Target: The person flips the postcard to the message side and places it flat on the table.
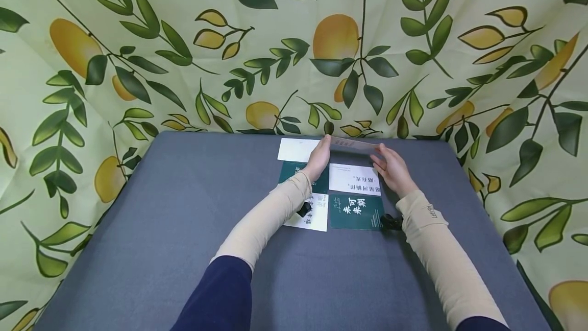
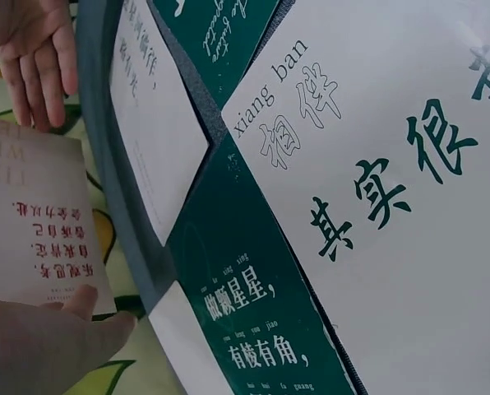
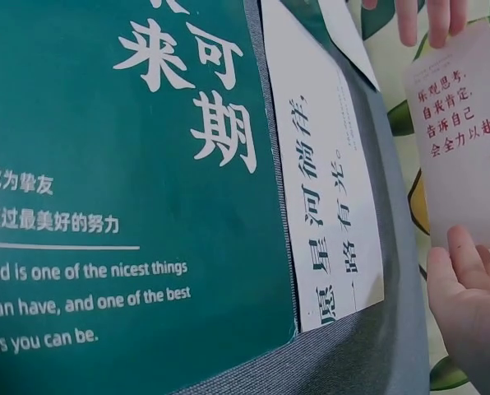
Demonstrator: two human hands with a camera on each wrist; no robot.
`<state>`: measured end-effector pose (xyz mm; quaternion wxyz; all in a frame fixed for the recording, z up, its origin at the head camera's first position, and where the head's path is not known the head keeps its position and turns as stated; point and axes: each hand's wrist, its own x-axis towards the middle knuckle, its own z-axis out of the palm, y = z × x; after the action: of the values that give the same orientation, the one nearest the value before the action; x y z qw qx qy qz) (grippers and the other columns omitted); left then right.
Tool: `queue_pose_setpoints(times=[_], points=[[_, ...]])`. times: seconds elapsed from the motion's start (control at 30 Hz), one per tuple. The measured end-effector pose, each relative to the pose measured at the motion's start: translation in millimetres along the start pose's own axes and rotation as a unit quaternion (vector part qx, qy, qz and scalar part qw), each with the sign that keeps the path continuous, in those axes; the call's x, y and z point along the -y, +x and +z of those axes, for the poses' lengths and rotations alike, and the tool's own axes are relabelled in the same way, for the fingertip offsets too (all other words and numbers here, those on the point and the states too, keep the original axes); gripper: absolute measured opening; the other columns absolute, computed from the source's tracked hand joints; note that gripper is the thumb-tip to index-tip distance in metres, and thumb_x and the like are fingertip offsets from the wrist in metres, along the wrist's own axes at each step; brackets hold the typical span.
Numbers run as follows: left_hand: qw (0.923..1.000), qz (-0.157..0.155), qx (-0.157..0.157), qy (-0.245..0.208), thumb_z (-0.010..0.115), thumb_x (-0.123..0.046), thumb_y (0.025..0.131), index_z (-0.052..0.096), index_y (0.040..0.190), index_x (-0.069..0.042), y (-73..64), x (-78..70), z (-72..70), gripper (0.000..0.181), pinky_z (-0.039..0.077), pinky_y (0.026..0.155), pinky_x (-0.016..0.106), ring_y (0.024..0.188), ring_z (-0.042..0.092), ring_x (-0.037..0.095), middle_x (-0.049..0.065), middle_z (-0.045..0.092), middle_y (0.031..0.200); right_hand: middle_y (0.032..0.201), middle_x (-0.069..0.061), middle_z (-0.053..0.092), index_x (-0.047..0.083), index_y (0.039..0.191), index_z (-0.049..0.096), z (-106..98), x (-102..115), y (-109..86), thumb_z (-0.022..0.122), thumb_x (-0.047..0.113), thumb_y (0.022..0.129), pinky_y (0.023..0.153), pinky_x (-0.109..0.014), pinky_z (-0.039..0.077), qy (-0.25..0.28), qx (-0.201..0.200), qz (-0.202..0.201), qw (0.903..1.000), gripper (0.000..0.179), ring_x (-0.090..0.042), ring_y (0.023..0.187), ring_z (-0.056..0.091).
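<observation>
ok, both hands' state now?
Left hand: closed, pinching the red-lettered card.
Right hand: at that card's other end; can't tell whether it's gripping.

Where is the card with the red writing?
In the head view, just right of centre, the card is held between the left hand and right hand, by the far edge of the table.

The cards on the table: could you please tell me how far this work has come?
Looks done: five cards lie in two columns, three left, two right. In hand: the left hand and right hand hold a pale card with red writing. Still to do: probably laying it down, perhaps beyond the right column's white card, as that column is one card shorter.
</observation>
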<state>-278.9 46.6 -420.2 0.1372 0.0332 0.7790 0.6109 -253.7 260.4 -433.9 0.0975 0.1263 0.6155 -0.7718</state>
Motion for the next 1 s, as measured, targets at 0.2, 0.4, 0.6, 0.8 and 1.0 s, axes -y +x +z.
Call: queue_pose_setpoints(times=[0.2,0.4,0.6,0.8,1.0], points=[[1.0000,0.007,-0.003,-0.004,0.023,-0.049,0.100,0.029,0.145,-0.010,0.1,4.7,-1.0,0.060,0.028,0.114,0.041,0.140,0.029,0.026,0.007,0.032,0.151,0.157,-0.006,0.012,0.011,0.149,0.014,-0.2,-0.4,-0.5,0.043,0.032,0.098,0.118,-0.033,0.018,0.000,-0.007,0.006,1.0000,0.063,-0.023,0.144,0.020],[0.9998,0.012,-0.017,-0.004,0.033,-0.042,0.101,0.035,0.138,-0.005,2.0,9.7,0.8,0.053,0.034,0.111,0.039,0.136,0.038,0.026,0.014,0.041,0.145,0.156,-0.003,0.017,0.012,0.149,0.018,-2.9,-1.7,-2.9,0.045,0.028,0.098,0.118,-0.034,0.019,0.012,-0.008,0.016,0.9998,0.060,-0.023,0.144,0.021],[0.9994,0.010,-0.034,-0.002,0.037,-0.037,0.101,0.035,0.137,-0.003,4.0,14.1,2.8,0.050,0.036,0.109,0.038,0.134,0.041,0.027,0.017,0.042,0.144,0.145,0.001,0.032,0.012,0.148,0.021,-4.9,-7.0,-0.2,0.047,0.032,0.097,0.118,-0.035,0.021,-0.001,-0.011,0.002,0.9999,0.061,-0.023,0.143,0.025],[0.9989,0.007,-0.045,-0.004,0.039,-0.028,0.101,0.036,0.135,-0.003,4.9,16.4,3.4,0.042,0.039,0.107,0.039,0.130,0.046,0.027,0.017,0.045,0.141,0.148,-0.001,0.030,0.013,0.149,0.020,-5.2,-9.8,1.6,0.050,0.035,0.095,0.117,-0.036,0.022,-0.016,-0.004,-0.008,0.9998,0.065,-0.022,0.143,0.025],[0.9993,0.002,-0.033,-0.019,0.038,-0.022,0.101,0.032,0.138,-0.004,9.5,23.4,4.3,0.042,0.039,0.107,0.038,0.124,0.051,0.026,0.016,0.041,0.144,0.158,-0.005,0.011,0.015,0.150,0.019,-5.0,-10.6,3.1,0.048,0.036,0.096,0.118,-0.037,0.021,-0.014,0.005,0.000,0.9999,0.065,-0.023,0.143,0.022]])
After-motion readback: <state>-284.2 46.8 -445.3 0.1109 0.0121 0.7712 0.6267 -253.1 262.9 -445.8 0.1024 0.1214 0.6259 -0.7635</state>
